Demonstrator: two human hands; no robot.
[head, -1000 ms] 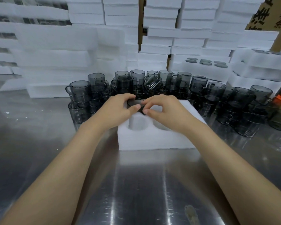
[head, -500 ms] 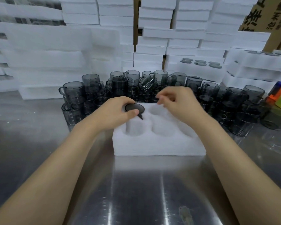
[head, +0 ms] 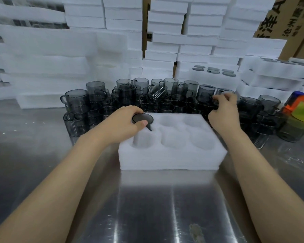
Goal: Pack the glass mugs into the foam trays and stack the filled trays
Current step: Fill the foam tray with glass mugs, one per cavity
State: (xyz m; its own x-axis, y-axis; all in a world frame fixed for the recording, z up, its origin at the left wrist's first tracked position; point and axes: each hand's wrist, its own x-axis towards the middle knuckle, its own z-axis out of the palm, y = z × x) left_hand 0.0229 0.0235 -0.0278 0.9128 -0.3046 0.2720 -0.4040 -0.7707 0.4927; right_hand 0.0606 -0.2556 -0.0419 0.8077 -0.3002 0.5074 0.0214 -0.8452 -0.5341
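Barely started tbh. Left hand is pinching a dark mug, seating it upside down in the far-left pocket of the foam tray; the other five pockets look empty. Right hand has fingers curled around another mug in the loose mugs behind. Stacking comes later.

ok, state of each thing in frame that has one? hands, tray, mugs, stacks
left hand: closed on a mug at the tray's far-left pocket
mug: inverted, base up, mostly seated
foam tray: on the steel table, other five pockets empty
right hand: at the loose mugs, grip unclear
loose mugs: piled behind the tray, one tilted
filled trays: stacked at back right
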